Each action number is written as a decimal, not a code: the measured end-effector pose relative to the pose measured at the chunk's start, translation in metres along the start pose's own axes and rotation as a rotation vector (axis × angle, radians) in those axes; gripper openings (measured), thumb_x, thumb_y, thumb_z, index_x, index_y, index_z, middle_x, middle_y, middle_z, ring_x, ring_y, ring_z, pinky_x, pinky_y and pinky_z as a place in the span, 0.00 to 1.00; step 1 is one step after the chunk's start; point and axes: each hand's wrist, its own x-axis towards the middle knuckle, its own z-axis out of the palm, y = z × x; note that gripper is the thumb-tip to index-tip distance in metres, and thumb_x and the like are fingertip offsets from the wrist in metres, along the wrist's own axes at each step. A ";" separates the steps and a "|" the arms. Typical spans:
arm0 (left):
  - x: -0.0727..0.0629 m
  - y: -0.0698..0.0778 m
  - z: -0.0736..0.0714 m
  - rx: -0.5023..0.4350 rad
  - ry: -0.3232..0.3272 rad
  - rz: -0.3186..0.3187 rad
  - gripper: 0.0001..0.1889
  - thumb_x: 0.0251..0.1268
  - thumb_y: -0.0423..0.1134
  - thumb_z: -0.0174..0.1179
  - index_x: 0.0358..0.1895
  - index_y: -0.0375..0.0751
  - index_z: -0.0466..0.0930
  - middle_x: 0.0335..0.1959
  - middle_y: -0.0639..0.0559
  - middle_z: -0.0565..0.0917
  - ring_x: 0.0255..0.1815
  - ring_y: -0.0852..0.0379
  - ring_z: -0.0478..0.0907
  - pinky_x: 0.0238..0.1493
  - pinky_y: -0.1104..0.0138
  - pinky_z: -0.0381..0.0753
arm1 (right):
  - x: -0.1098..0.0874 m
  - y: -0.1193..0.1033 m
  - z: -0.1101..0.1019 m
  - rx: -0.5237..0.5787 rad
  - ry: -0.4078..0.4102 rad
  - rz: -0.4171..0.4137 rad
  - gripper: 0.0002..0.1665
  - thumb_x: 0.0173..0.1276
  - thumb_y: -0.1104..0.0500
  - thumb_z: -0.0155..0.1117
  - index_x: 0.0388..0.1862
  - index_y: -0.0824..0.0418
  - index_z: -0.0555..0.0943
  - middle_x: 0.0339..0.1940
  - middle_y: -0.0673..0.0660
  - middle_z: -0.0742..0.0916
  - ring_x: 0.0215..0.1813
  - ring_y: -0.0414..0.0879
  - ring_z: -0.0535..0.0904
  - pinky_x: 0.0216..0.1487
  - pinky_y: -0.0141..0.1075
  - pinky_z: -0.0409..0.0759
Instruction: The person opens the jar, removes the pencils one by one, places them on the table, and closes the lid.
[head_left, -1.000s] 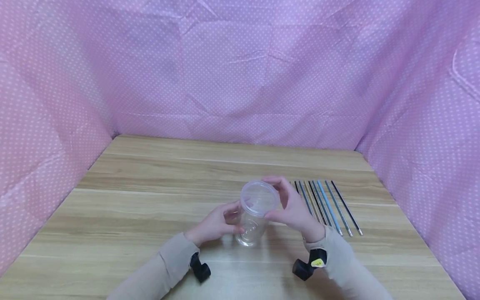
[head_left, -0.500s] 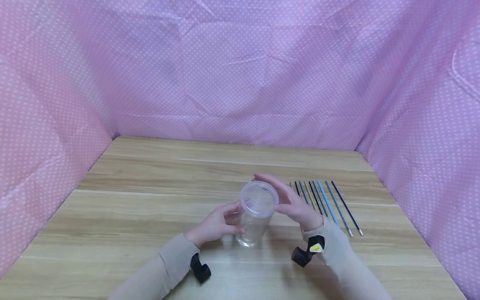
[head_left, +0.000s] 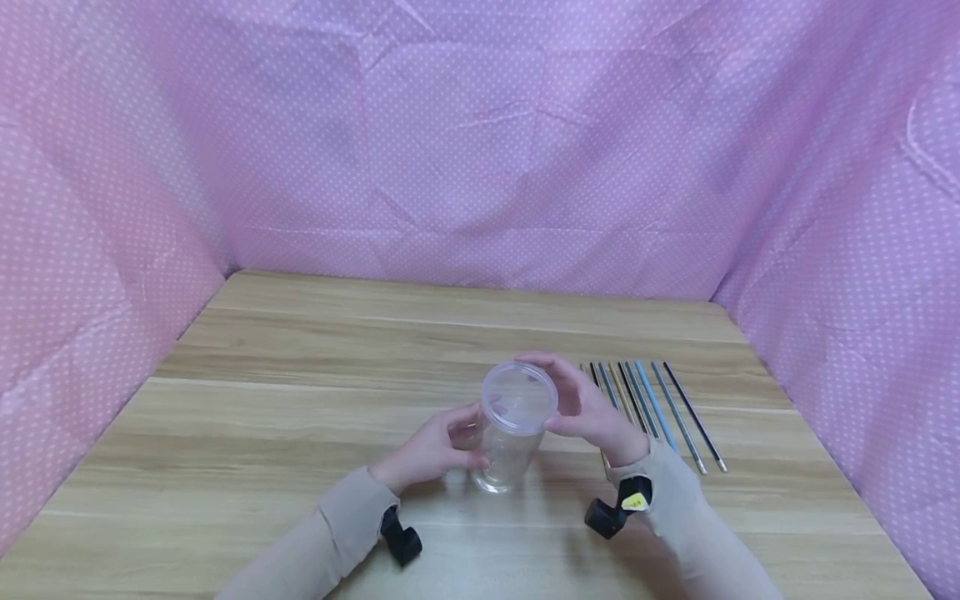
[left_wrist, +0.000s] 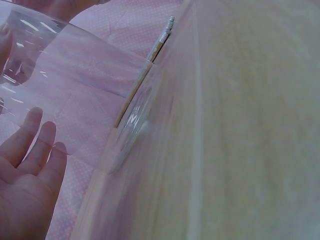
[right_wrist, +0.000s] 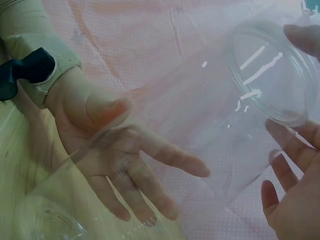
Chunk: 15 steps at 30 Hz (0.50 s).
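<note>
A clear plastic jar (head_left: pixel 504 467) with a round clear lid (head_left: pixel 519 396) stands on the table, leaning slightly. Low on its left side, my left hand (head_left: pixel 431 450) grips the body, thumb on the near side. Around the right edge of the lid, my right hand (head_left: pixel 588 408) has its thumb and fingertips at the rim. In the right wrist view, the left hand (right_wrist: pixel 122 155) shows through the jar wall, and the right fingers and thumb stand on opposite sides of the lid (right_wrist: pixel 272 75). The left wrist view shows the jar's base (left_wrist: pixel 132 127) and the left fingertips against its wall.
Several pencils (head_left: pixel 678 417) lie side by side on the wooden table (head_left: pixel 300 350), right of the jar; my right hand and forearm cover part of them. Pink dotted cloth (head_left: pixel 480 150) hangs behind the table and on both sides.
My right hand first shifted its fingers round the far side of the lid, then turned them slightly back toward the near side. The left hand and the jar have stayed in place.
</note>
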 end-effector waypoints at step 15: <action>0.000 -0.002 -0.001 0.024 0.005 0.004 0.42 0.52 0.32 0.67 0.72 0.44 0.57 0.71 0.41 0.62 0.69 0.40 0.64 0.69 0.53 0.66 | -0.011 -0.015 0.029 -0.417 0.398 0.078 0.39 0.45 0.71 0.73 0.58 0.73 0.68 0.56 0.50 0.78 0.59 0.39 0.72 0.66 0.27 0.66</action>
